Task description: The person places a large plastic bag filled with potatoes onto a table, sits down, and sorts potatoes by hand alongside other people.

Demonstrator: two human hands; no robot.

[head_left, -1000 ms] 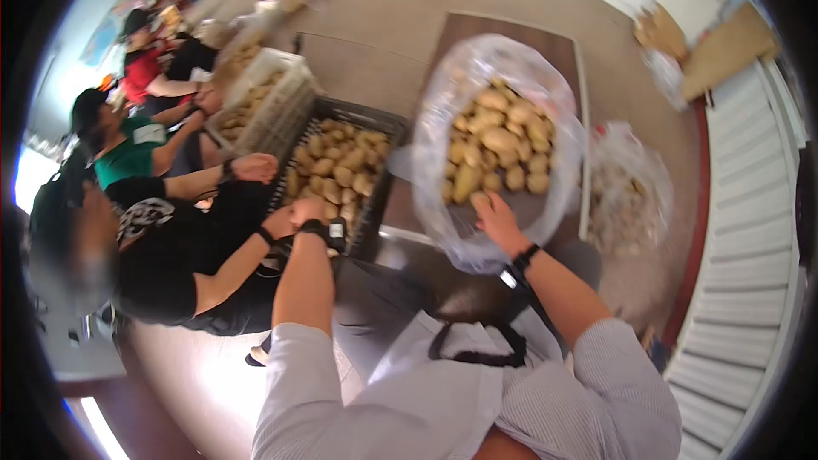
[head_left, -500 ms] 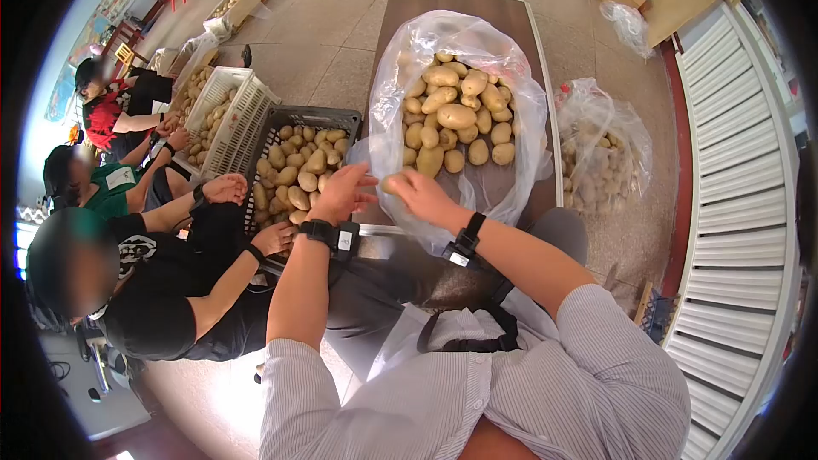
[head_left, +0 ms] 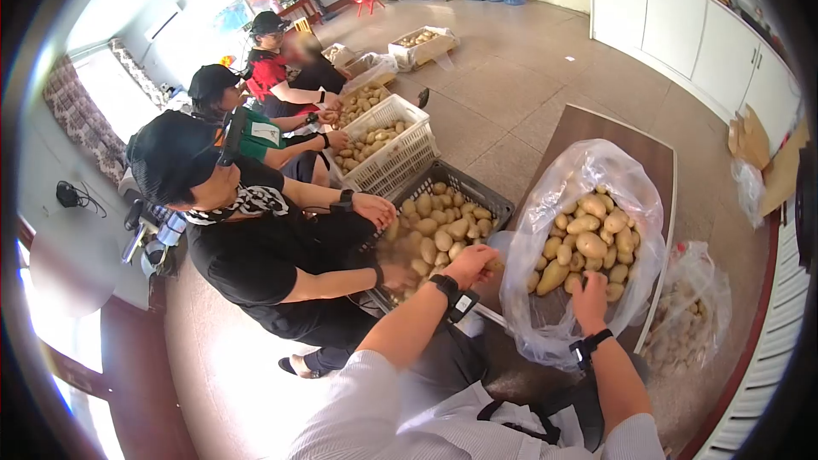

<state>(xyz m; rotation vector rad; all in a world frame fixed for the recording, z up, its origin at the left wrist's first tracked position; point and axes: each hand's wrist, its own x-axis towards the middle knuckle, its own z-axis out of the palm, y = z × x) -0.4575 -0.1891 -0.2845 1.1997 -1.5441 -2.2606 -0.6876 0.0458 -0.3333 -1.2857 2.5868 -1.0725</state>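
Note:
My left hand is closed on a potato at the right edge of the black crate, which is full of potatoes. My right hand reaches into the clear plastic bag, its fingers at the near side of the potato pile; whether it grips one is hard to tell. The open bag stands on a brown board-topped table.
Beside me on the left a co-worker in black has both hands at the black crate. Two more co-workers sit beyond, by white crates of potatoes. Another potato bag lies on the floor at the right.
The view has swung left. My left hand, empty and spread half a second ago, now holds a potato. My right hand has moved from the bag's near rim to the pile inside.

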